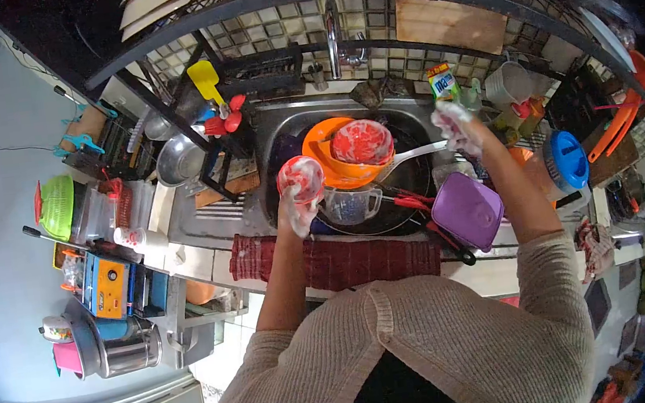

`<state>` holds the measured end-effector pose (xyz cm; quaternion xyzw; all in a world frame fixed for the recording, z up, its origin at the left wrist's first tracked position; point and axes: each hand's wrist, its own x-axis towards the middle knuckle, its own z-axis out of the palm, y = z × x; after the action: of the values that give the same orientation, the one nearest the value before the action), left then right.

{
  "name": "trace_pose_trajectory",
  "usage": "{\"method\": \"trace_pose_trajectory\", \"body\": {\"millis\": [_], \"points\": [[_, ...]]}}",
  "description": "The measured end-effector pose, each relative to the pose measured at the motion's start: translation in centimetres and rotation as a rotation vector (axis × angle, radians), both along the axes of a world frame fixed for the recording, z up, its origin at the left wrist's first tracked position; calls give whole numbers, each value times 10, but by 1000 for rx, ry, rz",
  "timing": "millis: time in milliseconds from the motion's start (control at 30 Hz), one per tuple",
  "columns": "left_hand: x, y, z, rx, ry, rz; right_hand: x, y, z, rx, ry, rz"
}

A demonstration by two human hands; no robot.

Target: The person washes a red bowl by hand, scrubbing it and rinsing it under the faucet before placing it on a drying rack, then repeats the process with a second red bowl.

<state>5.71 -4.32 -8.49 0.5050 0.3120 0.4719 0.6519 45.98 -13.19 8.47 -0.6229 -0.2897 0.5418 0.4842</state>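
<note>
My left hand, covered in suds, holds a small red bowl with foam inside over the left part of the sink. My right hand is raised at the sink's right edge, its fingers wrapped round something foamy and whitish, perhaps a sponge. Between the hands, a soapy red bowl rests in an orange bowl. A clear measuring cup sits in front of them. The white handle of a utensil points right from the orange bowl.
A purple container lies at the sink's front right, near red-handled utensils. The faucet stands behind the sink. A dark red towel covers the front edge. A black rack spans overhead. At right is a blue-lidded container.
</note>
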Motion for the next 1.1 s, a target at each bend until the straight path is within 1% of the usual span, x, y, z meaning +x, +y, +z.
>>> {"method": "trace_pose_trajectory", "body": {"millis": [67, 100, 133, 167, 200, 267, 300, 333, 400, 433, 467, 500, 533, 600, 633, 667, 700, 733, 767, 800, 833, 867, 900, 933, 967, 1000, 1033, 1067, 1100], "points": [[7, -10, 56, -644, -182, 72, 7, 1, -7, 40, 23, -44], [11, -11, 67, -643, -182, 71, 11, 1, -11, 85, 28, -45], [15, -12, 74, -610, -187, 143, 17, 2, -19, 129, 33, -47], [19, -12, 79, -575, -193, 217, 28, 7, -33, 192, 45, 34], [23, -6, 80, -574, -195, 223, 24, 7, -34, 193, 46, 40], [32, 8, 82, -348, 49, 180, 2, 1, -28, 211, -40, -18], [40, 10, 87, -262, -34, 152, -6, -1, -22, 201, -15, -5], [45, 18, 91, -180, 159, 110, -6, 4, -26, 202, -14, 5], [62, 25, 103, -72, 258, 59, -1, 11, -36, 220, 32, 56], [70, 32, 99, -66, 259, 55, -3, 11, -33, 260, 156, 33], [79, 38, 95, 23, 250, 14, -1, 12, -32, 267, 155, 27], [88, 39, 100, 112, 239, -29, 1, 11, -30, 285, 110, 0], [97, 37, 103, 117, 237, -38, 4, 10, -29, 300, 64, -28], [113, 30, 109, 96, 340, -107, 11, 4, -27, 316, 14, -66], [118, 27, 111, 170, 360, -110, 14, 0, -26, 371, -115, -124], [122, 25, 112, 173, 354, -121, 18, -5, -24, 423, -246, -183], [125, 25, 108, 127, 299, -143, 24, -15, -17, 383, -224, -257], [128, 29, 99, 79, 245, -165, 35, -18, -16, 383, -233, -267], [128, 38, 83, 127, 236, -164, 50, -20, -18, 435, -188, -462], [125, 40, 84, 128, 231, -175, 67, -22, -23, 486, -140, -657], [120, 41, 86, 79, 251, -181, 94, -24, -38, 583, -209, -703], [115, 42, 88, 30, 273, -184, 109, -29, -50, 580, -107, -784], [113, 46, 87, -76, 309, -146, 111, -34, -49, 598, -58, -832], [110, 49, 85, -74, 310, -147, 109, -39, -44, 616, -8, -877], [105, 50, 83, -224, 182, -61, 112, -40, -52, 616, -6, -877], [97, 50, 82, -373, 52, 33, 120, -38, -71, 529, -57, -789], [92, 50, 83, -373, 51, 39, 129, -33, -90, 443, -110, -700], [86, 49, 85, -399, 32, 51, 135, -25, -111, 446, -109, -692], [80, 48, 87, -425, 12, 63, 139, -14, -133, 507, -193, -765]]}}
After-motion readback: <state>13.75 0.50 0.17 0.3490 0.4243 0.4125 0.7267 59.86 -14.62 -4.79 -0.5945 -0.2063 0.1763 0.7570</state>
